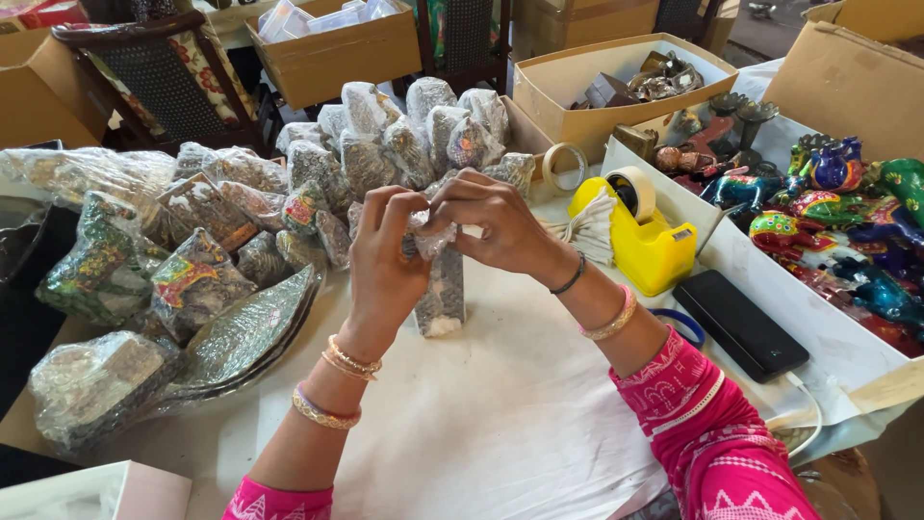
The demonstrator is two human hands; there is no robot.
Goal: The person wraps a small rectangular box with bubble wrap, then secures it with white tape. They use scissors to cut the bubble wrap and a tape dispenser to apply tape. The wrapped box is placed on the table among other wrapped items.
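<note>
Bubble wrap is veiling the upright wrapped item whose top the left hand and right hand are covering, while the frame's right edge is cutting off the painted figurines.

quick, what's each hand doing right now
Left hand: closed, pinching the top of the bubble-wrapped item standing on the table.
Right hand: closed, pinching the same wrap at its top.

Both forearms extend forward and converge at centre. Left hand: wrist upright, back of hand toward the camera, fingers curled inward at the top in a pinch. Right hand: angled in from the right, fingers bent, fingertips meeting those of the left hand.
</note>
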